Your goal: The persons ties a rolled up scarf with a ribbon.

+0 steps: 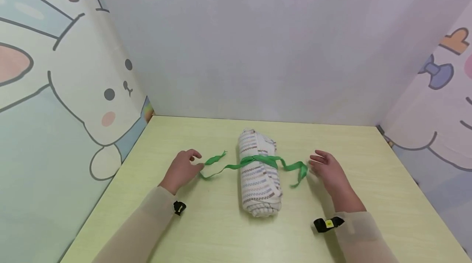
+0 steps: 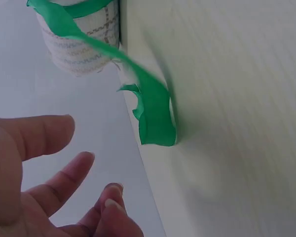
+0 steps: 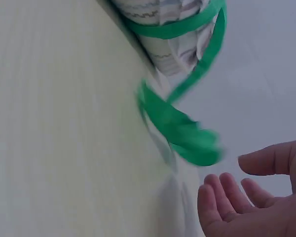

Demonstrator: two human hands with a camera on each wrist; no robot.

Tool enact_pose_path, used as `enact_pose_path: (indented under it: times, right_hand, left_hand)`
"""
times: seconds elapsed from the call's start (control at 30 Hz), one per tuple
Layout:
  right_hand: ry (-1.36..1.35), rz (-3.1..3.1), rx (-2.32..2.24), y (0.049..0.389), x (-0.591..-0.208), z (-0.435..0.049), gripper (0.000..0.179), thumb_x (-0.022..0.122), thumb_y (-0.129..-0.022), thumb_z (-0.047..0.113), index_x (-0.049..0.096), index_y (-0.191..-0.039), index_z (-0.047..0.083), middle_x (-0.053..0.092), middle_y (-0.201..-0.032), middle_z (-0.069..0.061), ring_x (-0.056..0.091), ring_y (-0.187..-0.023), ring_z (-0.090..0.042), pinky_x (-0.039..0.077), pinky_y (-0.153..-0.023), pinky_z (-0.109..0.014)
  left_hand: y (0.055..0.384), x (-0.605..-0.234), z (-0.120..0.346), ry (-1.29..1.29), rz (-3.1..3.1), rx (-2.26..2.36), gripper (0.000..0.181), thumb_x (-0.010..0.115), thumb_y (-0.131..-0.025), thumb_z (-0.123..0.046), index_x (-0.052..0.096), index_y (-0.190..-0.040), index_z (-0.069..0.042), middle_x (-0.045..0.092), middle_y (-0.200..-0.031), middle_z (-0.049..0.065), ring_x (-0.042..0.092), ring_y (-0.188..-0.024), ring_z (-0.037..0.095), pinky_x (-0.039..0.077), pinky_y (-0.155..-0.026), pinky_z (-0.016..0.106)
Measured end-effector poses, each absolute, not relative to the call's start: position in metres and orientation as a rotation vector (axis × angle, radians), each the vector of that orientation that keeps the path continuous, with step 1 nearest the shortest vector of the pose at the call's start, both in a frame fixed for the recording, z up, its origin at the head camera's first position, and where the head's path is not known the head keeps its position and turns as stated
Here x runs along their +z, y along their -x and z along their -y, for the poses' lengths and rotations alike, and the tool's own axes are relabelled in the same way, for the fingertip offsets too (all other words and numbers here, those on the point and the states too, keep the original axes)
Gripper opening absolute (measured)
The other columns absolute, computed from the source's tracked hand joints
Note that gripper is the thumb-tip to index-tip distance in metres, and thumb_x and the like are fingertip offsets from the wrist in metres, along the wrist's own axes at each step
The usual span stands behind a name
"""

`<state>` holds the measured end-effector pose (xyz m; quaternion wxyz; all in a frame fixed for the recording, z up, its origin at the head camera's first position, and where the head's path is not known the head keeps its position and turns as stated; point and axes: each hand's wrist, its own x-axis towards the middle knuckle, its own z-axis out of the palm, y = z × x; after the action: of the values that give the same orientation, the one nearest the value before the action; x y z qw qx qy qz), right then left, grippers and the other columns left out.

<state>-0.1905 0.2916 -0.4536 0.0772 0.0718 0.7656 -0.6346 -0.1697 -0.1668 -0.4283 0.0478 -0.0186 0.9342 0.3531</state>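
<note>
A rolled striped cloth [image 1: 259,189] lies lengthwise on the table, with a green ribbon [image 1: 258,158] crossed around its middle. The ribbon's loose ends trail out to both sides. My left hand [image 1: 184,168] is beside the left end; in the left wrist view its thumb and fingers [image 2: 44,133] are spread apart, and the folded ribbon end [image 2: 158,118] lies beyond them. On the other side, my right hand [image 1: 329,171] is near the right end with nothing between its relaxed fingers. In the right wrist view that ribbon end [image 3: 187,140] is blurred, just past the fingertips [image 3: 227,180].
The pale wooden table [image 1: 206,230] runs back to a plain light wall [image 1: 258,50]. Panels with cartoon animals [image 1: 73,103] flank both sides. Black straps [image 1: 328,224] are at both sleeve cuffs.
</note>
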Motion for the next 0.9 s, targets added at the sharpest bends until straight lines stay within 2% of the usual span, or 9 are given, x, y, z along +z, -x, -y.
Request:
enact_pose_path:
  times: [0.1,0.17,0.27,0.4,0.5,0.67,0.77,0.9]
  right_hand:
    - [-0.11,-2.461,-1.759,0.193,-0.445,-0.291,0.065,0.044,-0.098,-0.006,0.024,-0.16,-0.003,0.034,-0.159,-0.027,0.035,-0.146,-0.04,0.042,-0.107,-0.041]
    - [-0.014,-2.546,-1.706,0.194,-0.437,-0.283,0.057,0.046,-0.099,-0.004,0.035,-0.156,-0.003,0.04,-0.155,-0.027,0.038,-0.144,-0.042,0.04,-0.108,-0.05]
    - [0.189,-2.622,-1.603,0.196,-0.431,-0.263,0.041,0.053,-0.106,0.01,0.05,-0.145,-0.003,0.053,-0.144,-0.025,0.048,-0.135,-0.042,0.041,-0.107,-0.056]
    - [0.441,-2.657,-1.399,0.199,-0.427,-0.235,0.039,0.062,-0.105,0.032,0.06,-0.134,0.005,0.063,-0.131,-0.015,0.054,-0.128,-0.037,0.042,-0.106,-0.06]
    - [0.559,-2.632,-1.327,0.203,-0.426,-0.221,0.036,0.068,-0.102,0.035,0.063,-0.127,0.01,0.064,-0.122,-0.007,0.057,-0.12,-0.031,0.044,-0.103,-0.057]
    - [0.662,-2.583,-1.245,0.214,-0.427,-0.214,0.022,0.074,-0.098,0.029,0.061,-0.106,0.013,0.059,-0.106,-0.003,0.055,-0.102,-0.024,0.046,-0.086,-0.043]
    - [0.656,-2.548,-1.213,0.221,-0.428,-0.215,0.027,0.077,-0.096,0.028,0.055,-0.095,0.012,0.054,-0.098,-0.003,0.052,-0.096,-0.024,0.044,-0.078,-0.038]
    - [0.592,-2.43,-1.228,0.228,-0.425,-0.215,0.036,0.076,-0.096,0.034,0.051,-0.096,0.009,0.053,-0.089,-0.008,0.052,-0.084,-0.026,0.046,-0.069,-0.037]
  left_hand:
    - [0.172,-0.423,0.157,-0.042,-2.844,1.086,0.036,0.07,-0.099,-0.025,0.065,-0.13,-0.006,0.059,-0.127,0.016,0.057,-0.112,0.031,0.05,-0.092,0.049]
    - [0.174,-0.42,0.147,-0.139,-2.807,1.12,0.036,0.07,-0.1,-0.025,0.065,-0.13,-0.007,0.062,-0.126,0.013,0.058,-0.112,0.028,0.05,-0.093,0.047]
    - [0.177,-0.417,0.128,-0.292,-2.721,1.17,0.033,0.07,-0.101,-0.026,0.066,-0.127,-0.008,0.066,-0.122,0.007,0.061,-0.11,0.023,0.051,-0.095,0.045]
    - [0.182,-0.417,0.102,-0.461,-2.616,1.181,0.031,0.071,-0.1,-0.034,0.066,-0.123,-0.013,0.066,-0.115,-0.004,0.062,-0.107,0.016,0.051,-0.096,0.041]
    - [0.185,-0.416,0.088,-0.547,-2.582,1.142,0.029,0.075,-0.096,-0.037,0.065,-0.115,-0.018,0.065,-0.109,-0.007,0.06,-0.103,0.013,0.051,-0.092,0.037]
    - [0.194,-0.416,0.077,-0.565,-2.548,1.077,0.029,0.08,-0.092,-0.039,0.06,-0.102,-0.02,0.062,-0.098,-0.005,0.058,-0.09,0.016,0.051,-0.077,0.034]
    - [0.2,-0.417,0.076,-0.53,-2.535,1.066,0.032,0.08,-0.091,-0.042,0.059,-0.095,-0.018,0.06,-0.092,-0.003,0.055,-0.083,0.015,0.047,-0.071,0.032]
    - [0.206,-0.418,0.078,-0.512,-2.469,1.126,0.032,0.08,-0.091,-0.041,0.059,-0.095,-0.017,0.057,-0.087,-0.001,0.053,-0.078,0.015,0.044,-0.068,0.031]
